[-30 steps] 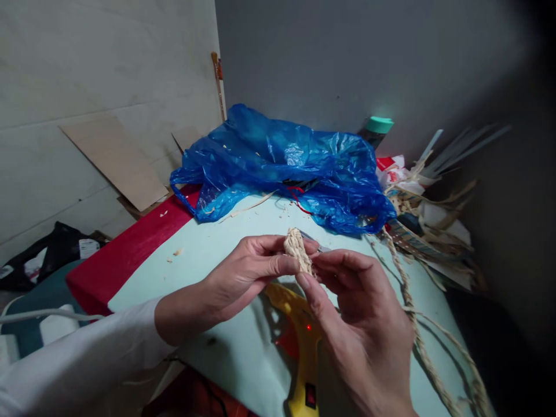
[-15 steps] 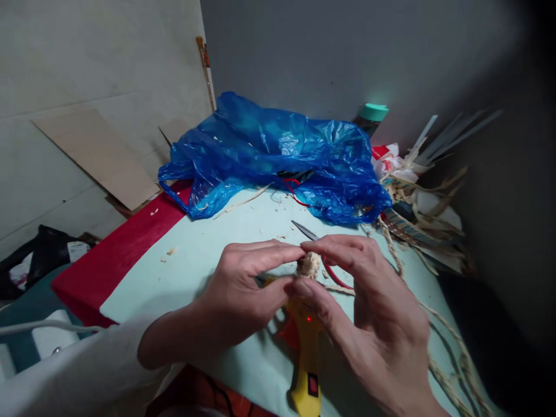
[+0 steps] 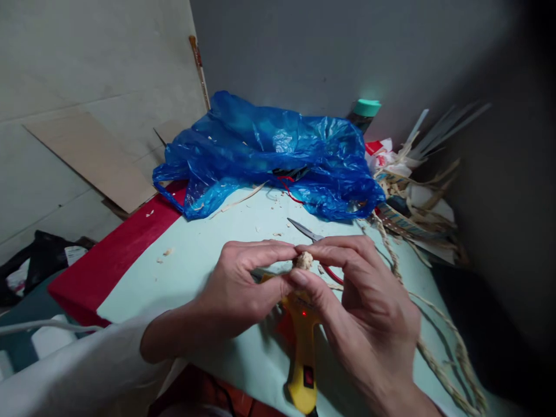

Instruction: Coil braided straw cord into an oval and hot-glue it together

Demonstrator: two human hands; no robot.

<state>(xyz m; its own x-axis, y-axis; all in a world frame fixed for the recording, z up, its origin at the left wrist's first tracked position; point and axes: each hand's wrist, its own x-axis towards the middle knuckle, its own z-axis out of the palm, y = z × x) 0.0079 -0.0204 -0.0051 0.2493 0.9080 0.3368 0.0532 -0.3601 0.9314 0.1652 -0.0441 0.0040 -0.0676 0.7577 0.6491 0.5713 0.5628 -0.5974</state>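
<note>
Between the fingertips of both hands sits a small, rough, cream-coloured piece of coiled cord (image 3: 304, 260). My left hand (image 3: 247, 284) pinches it from the left with thumb and fingers. From the right, my right hand (image 3: 369, 307) closes thumb and index finger on it. Just below the hands lies a yellow glue gun (image 3: 304, 359) with a red light lit; the hands cover its front part. Scissors (image 3: 304, 229) with red handles lie behind the fingers, partly hidden by my right hand. A braided natural-fibre rope (image 3: 447, 376) runs along the right side of the table.
A crumpled blue plastic bag (image 3: 269, 145) spreads across the back of the pale green tabletop (image 3: 143, 284). Dry fibre strips (image 3: 430, 226) and clear sticks pile up at the right. A green-lidded jar (image 3: 365, 113) stands behind. Cardboard (image 3: 95, 156) leans at the left wall.
The view has shifted slightly, moving the scene a little to the left. The fingers have closed in around the cord piece, so less of it shows.
</note>
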